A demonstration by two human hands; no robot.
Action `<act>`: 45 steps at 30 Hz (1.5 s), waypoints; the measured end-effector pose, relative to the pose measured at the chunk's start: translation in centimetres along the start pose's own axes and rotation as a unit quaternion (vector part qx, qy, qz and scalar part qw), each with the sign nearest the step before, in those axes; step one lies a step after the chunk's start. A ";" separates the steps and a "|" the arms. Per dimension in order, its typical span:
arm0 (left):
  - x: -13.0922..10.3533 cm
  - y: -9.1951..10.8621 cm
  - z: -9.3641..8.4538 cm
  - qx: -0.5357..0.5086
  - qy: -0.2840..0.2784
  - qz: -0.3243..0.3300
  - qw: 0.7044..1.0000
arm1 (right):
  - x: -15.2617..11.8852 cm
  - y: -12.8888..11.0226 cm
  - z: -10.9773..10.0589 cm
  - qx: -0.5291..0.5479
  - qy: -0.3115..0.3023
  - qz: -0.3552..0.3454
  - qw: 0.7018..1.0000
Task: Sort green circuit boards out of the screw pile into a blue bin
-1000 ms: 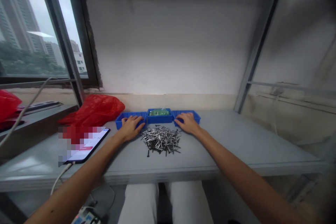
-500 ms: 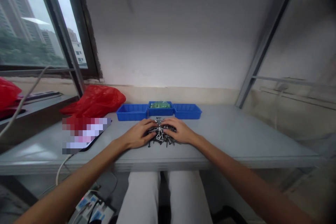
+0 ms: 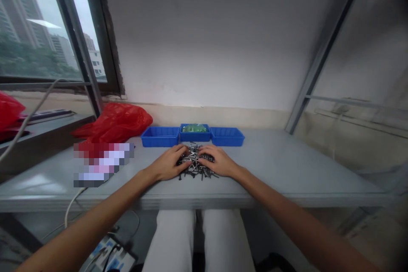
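At the far left a window (image 3: 57, 17) looks out on tall buildings and trees, and below it one red bag (image 3: 9, 110) lies by the left edge, with a pale cable (image 3: 35, 114) crossing in front of it. Next to the right, on the left part of the grey desk (image 3: 302, 165), lies a flat device (image 3: 105, 165) hidden by a pixelated patch, with a white cord (image 3: 70, 204) running from its near end over the desk's edge. Under the desk on that side is a power strip (image 3: 110, 255). A crumpled red plastic bag (image 3: 117, 121) sits at the far side of the device. To its right stands the left blue tray (image 3: 160, 140), and on its near side the left hand (image 3: 170, 163) is laid over the left edge of a pile of metal fasteners (image 3: 195, 163), thumb and fingers parted. The pile rests on the desk in the middle, between the two hands, with dark heads and thin shanks pointing every way. Straight beyond it is the middle blue tray (image 3: 195, 137), which holds a green packet (image 3: 194, 128). The right hand (image 3: 221, 161) curves over the right edge of the pile, also with thumb and fingers parted; the hands are apart from each other, and whether any pieces are pinched underneath I cannot tell. Farther off, just beside the middle tray, is the right blue tray (image 3: 227, 141). A slanting metal post (image 3: 318, 68) rises at the far right.
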State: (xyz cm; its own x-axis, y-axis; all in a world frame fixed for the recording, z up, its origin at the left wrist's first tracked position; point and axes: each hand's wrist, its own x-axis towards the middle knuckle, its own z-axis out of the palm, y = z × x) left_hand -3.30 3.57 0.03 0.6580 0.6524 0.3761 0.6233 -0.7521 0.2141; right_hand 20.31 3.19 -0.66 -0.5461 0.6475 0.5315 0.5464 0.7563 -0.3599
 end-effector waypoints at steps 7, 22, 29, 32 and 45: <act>0.2 0.1 -0.2 -0.009 -0.002 -0.018 1.000 | 0.1 0.4 0.0 0.006 -0.004 0.002 1.000; 0.8 1.5 0.0 0.059 -0.149 -0.075 0.984 | -1.0 0.2 -0.3 -0.014 -0.149 0.037 0.988; 1.1 1.7 0.5 0.052 -0.146 -0.091 0.984 | -1.1 1.2 -0.2 -0.014 -0.167 0.025 0.986; 1.1 1.7 0.5 0.050 -0.147 -0.097 0.983 | -1.0 1.3 -0.2 -0.017 -0.168 0.026 0.985; 1.3 1.8 0.7 0.059 -0.154 -0.110 0.980 | -0.7 1.4 -0.6 -0.016 -0.197 0.029 0.980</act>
State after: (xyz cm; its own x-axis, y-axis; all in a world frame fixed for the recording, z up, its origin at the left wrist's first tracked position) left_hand -1.04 3.16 0.27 0.5873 0.8085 0.0380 0.7970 -0.5858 0.1470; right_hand 21.89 3.70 -1.07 -0.7126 0.6805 0.1706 0.6004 0.7173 -0.3534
